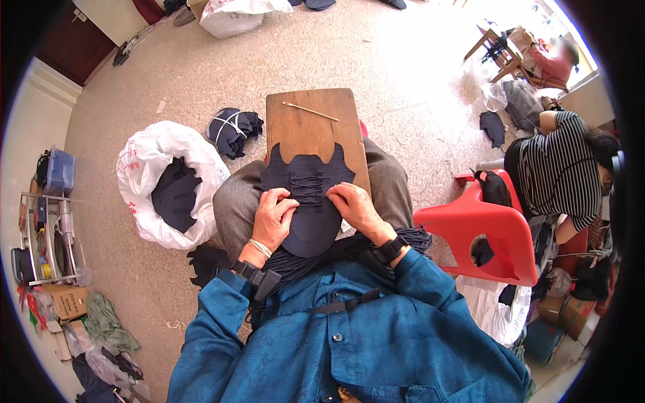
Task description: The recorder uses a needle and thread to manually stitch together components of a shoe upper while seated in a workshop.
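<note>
A flat dark navy shoe upper (310,232) lies over the near part of a wooden board (295,134) on my lap. Dark cord (308,189) zigzags across its middle in several rows. At the left end of the lower rows, my left hand (274,216) is closed in a pinch on the upper. My right hand (361,209) pinches at its right side, thumb and forefinger together. Whether the fingertips also grip cord is too small to tell. A thin pale rod-like tool (310,111) rests on the board's far part. More dark cord (295,267) is bunched across my lap.
Left of my knee stands a white plastic bag (138,195) of dark pieces, near a tied bundle (232,131). To the right are a red plastic chair (477,232) and a person in a striped shirt (564,164). Another person (554,64) sits farther off.
</note>
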Tool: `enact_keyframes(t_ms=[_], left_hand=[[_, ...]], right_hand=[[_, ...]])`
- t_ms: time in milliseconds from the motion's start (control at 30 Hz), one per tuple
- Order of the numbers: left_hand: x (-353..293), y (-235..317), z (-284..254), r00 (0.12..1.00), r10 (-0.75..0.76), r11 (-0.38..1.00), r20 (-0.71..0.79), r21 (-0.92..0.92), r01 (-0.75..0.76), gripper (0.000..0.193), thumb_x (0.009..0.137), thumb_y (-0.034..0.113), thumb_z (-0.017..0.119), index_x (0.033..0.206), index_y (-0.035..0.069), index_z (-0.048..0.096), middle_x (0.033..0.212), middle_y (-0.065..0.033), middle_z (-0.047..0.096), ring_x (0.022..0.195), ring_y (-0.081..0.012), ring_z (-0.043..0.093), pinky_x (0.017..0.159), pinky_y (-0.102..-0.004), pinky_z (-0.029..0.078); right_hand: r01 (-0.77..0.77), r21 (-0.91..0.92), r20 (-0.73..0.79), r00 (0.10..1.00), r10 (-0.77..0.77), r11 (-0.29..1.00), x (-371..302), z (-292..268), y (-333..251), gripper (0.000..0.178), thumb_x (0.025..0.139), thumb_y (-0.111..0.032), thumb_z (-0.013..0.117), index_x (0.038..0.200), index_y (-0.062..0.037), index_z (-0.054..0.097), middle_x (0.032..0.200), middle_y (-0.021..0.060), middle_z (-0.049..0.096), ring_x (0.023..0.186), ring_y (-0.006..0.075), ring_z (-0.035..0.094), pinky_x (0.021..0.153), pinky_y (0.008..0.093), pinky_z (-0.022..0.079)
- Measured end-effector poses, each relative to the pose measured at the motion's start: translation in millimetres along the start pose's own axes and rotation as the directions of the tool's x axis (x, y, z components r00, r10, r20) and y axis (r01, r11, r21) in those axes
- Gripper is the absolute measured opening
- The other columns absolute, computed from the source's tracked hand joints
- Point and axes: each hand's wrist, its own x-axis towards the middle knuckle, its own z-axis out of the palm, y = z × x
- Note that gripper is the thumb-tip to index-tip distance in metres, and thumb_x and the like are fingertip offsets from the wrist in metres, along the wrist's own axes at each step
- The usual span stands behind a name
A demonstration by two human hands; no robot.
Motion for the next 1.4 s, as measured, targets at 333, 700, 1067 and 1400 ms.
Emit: enact_keyframes(t_ms=[333,700,1067,1400], left_hand=[[5.7,10.4,-6.2,1.0,-0.029,0.999,-0.008,-0.025,0.028,0.022,0.078,0.0,0.07,0.099,0.004,0.068,0.105,-0.0114,0.059,0.099,-0.0292,0.057,0.086,-0.038,0.049],[-5.5,47.8,2.8,0.562,-0.385,-0.467,0.732,-0.679,0.566,0.048,0.104,0.042,0.043,0.119,-0.001,0.059,0.12,-0.0152,0.063,0.118,-0.0265,0.059,0.104,-0.0411,0.044],[-31.0,31.1,32.2,0.543,-0.413,-0.613,0.731,-0.664,0.428,0.031,0.104,0.028,0.044,0.107,0.003,0.061,0.108,-0.0108,0.066,0.106,-0.0235,0.062,0.099,-0.0387,0.046],[9.5,37.5,0.5,0.594,-0.54,-0.213,0.596,-0.78,0.589,0.023,0.103,0.024,0.048,0.111,0.004,0.057,0.079,0.0015,0.052,0.071,-0.0104,0.053,0.07,-0.0351,0.054]], right_hand=[[-0.252,0.306,-0.046,0.959,0.279,0.918,-4.4,-3.7,6.9,0.014,0.093,-0.011,0.062,0.097,0.0004,0.069,0.076,0.008,0.065,0.072,0.017,0.063,0.064,0.0299,0.05],[0.155,0.124,0.087,0.982,-0.166,0.98,-17.9,1.2,-71.8,0.03,0.082,0.008,0.054,0.109,-0.0023,0.063,0.094,0.0159,0.063,0.085,0.0338,0.065,0.073,0.0383,0.054],[0.213,-0.035,0.335,0.923,-0.19,0.976,-18.5,-0.8,-88.2,0.024,0.082,0.001,0.057,0.106,0.0004,0.059,0.103,0.0191,0.06,0.088,0.0393,0.064,0.072,0.0432,0.055],[0.106,-0.013,-0.032,0.994,-0.107,0.994,-9.0,-13.1,-44.5,0.009,0.088,-0.001,0.059,0.096,-0.0019,0.062,0.091,0.0177,0.061,0.084,0.0387,0.064,0.071,0.0433,0.052]])
